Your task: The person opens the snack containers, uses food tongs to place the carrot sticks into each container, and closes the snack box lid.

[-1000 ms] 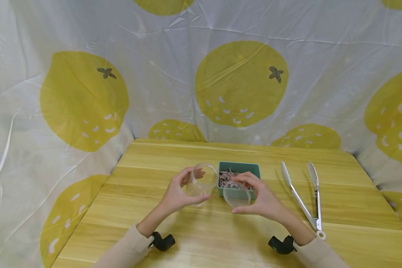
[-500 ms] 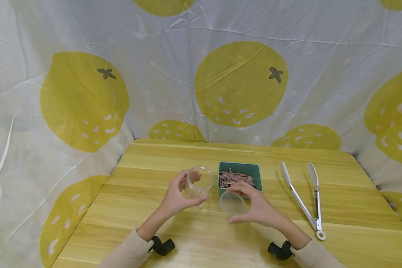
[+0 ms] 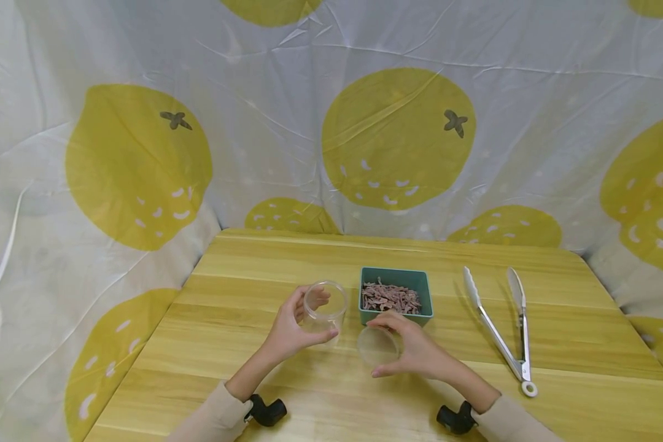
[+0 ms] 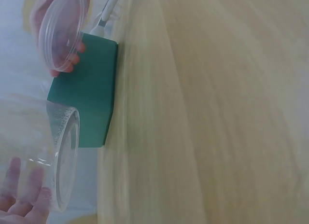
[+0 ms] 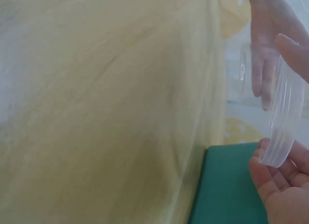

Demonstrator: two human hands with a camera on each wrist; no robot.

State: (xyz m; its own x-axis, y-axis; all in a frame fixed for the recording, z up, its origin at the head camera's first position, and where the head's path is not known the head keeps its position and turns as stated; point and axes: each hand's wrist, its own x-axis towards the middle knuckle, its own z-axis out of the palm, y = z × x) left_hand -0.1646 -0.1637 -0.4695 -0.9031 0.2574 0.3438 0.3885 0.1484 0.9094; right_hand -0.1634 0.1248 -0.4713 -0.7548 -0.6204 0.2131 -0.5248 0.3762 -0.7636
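1. Left of the teal box (image 3: 415, 280), the left hand (image 3: 288, 331) is gripping the clear cup (image 3: 331, 317), easing it back.
2. Before the box, the right hand (image 3: 420, 354) is pinching the lid (image 3: 377, 347), pulling away, uncovering the shreds (image 3: 391, 299); cup and lid are staying apart.

A wood-grain table (image 3: 243, 270), yellowish with darker bands running from side to side and rounded far corners, carries a green box (image 3: 409, 279), its far edge passing behind that box. To the right of the green box, well apart from it, metal tongs (image 3: 495, 334) lie spread in a V, their hinged, ring-tipped end nearer the person than the box.
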